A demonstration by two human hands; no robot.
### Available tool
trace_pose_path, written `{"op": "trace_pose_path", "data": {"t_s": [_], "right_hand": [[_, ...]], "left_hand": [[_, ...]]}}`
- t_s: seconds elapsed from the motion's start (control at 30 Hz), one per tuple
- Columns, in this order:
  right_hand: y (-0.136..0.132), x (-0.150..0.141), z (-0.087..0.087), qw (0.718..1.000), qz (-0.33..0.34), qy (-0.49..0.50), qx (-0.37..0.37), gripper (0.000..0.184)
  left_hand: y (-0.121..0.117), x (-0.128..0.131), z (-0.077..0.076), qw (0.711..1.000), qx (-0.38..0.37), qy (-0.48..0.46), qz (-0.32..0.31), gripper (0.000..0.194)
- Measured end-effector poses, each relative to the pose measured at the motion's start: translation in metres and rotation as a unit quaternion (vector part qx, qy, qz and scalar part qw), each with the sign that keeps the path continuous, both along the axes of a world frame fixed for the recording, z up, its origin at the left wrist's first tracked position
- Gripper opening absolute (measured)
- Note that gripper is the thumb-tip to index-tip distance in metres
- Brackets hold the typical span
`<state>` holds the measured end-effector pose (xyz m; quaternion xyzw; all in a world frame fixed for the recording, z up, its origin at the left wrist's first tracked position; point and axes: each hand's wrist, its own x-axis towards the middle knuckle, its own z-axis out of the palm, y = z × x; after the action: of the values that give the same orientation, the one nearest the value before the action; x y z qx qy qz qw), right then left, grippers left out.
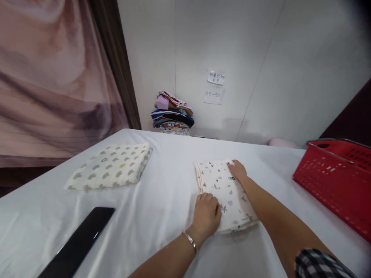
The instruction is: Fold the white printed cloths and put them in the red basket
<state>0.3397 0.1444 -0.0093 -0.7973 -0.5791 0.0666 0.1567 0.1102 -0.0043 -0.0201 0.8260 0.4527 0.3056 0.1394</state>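
A folded white cloth [223,181] with a small scattered print lies flat in the middle of the table. My left hand [206,213], a silver bracelet at its wrist, is closed on the cloth's near left edge with curled fingers. At the far right corner, my right hand [238,170] grips the same cloth, its fingertips partly hidden from view. A second folded cloth [111,166], cream with grey mushroom-like shapes, rests to the left, apart from both hands.
A long black flat object [78,245] lies at the front left of the white-covered table [168,173]. On the right stands a red plastic basket [333,181]. Folded fabrics are piled in a stack [173,114] by the wall, near paper signs [213,95]. A pink curtain [58,77] hangs left.
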Motion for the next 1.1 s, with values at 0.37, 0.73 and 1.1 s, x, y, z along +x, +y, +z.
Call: {"op": "trace_pose_path", "data": {"t_s": [0.37, 0.73, 1.1], "right_hand": [[0.000, -0.038, 0.013, 0.990, 0.121, -0.072, 0.029, 0.054], [-0.002, -0.121, -0.003, 0.929, 0.357, -0.054, -0.080, 0.061], [-0.051, -0.116, 0.013, 0.947, 0.313, 0.003, -0.080, 0.056]], "left_hand": [[-0.001, 0.001, 0.002, 1.000, -0.009, 0.024, 0.001, 0.008], [-0.001, 0.003, 0.000, 0.998, 0.015, 0.053, 0.005, 0.006], [0.001, 0.003, -0.001, 0.999, 0.027, 0.043, 0.000, 0.006]]}}
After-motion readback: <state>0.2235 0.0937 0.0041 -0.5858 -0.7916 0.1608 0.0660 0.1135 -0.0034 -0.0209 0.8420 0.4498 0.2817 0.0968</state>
